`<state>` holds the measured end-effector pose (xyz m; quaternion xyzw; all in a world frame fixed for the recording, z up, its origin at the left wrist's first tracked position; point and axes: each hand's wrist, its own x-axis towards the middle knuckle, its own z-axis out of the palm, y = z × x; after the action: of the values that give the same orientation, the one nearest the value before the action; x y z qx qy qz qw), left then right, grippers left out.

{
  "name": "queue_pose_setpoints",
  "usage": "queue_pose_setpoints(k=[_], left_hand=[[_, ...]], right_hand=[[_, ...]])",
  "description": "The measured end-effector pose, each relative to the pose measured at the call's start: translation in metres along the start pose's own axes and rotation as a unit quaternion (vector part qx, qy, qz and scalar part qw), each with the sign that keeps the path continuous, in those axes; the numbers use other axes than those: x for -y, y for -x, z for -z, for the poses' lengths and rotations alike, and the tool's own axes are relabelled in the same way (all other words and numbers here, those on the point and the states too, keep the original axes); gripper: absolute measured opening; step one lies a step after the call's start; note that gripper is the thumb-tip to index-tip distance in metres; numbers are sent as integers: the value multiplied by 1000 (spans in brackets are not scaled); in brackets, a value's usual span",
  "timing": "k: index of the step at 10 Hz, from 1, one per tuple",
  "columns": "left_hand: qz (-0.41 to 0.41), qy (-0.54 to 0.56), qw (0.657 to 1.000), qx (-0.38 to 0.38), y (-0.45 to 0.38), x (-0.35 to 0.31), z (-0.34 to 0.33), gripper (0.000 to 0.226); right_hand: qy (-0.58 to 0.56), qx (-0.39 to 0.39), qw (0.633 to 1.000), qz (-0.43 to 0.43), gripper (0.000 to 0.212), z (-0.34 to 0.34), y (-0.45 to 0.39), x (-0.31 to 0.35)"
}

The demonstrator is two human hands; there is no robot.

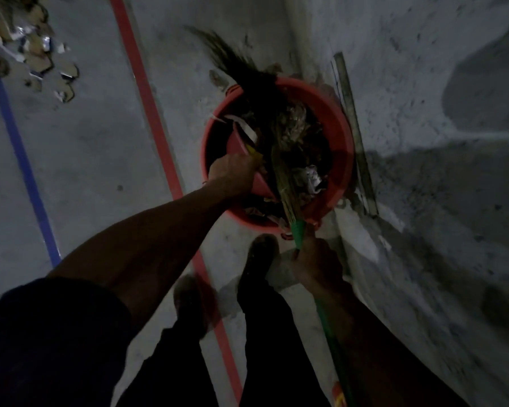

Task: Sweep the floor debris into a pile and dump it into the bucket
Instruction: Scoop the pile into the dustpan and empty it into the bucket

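A red bucket (340, 133) stands on the concrete floor by the wall, holding paper scraps and dry debris (297, 127). My left hand (232, 171) grips the yellow handle of a red dustpan (241, 148) tilted inside the bucket. My right hand (315, 262) grips the green handle of a grass broom (285, 183). The broom lies across the bucket's mouth, and its dark bristle tips fan out past the far rim.
A pile of cardboard and paper scraps (36, 54) lies on the floor at the far left. A red tape line (156, 121) and a blue tape line (21, 160) cross the floor. A grey wall (438, 113) rises at the right, with a thin strip (356, 133) leaning on it. My shoes (259, 257) stand near the bucket.
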<state>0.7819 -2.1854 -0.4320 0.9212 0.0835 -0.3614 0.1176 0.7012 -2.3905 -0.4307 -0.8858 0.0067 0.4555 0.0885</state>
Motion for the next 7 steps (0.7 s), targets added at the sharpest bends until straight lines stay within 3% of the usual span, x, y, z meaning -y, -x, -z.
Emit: queue_pose_setpoints(k=[1, 2, 3, 5, 7], left_hand=[[10, -30, 998, -47, 20, 9, 9, 32], [14, -12, 997, -75, 42, 21, 12, 25], [27, -17, 996, -87, 66, 29, 18, 25], [0, -8, 991, -132, 102, 32, 33, 25], [-18, -27, 982, -185, 121, 39, 36, 18]], right_hand=[[-26, 0, 1000, 10, 39, -1, 6, -5], [-22, -16, 999, 17, 53, -2, 25, -10], [15, -87, 995, 50, 64, -13, 43, -20], [-85, -37, 996, 11, 72, -15, 92, -39], [-175, -153, 971, 58, 65, -34, 135, -40]])
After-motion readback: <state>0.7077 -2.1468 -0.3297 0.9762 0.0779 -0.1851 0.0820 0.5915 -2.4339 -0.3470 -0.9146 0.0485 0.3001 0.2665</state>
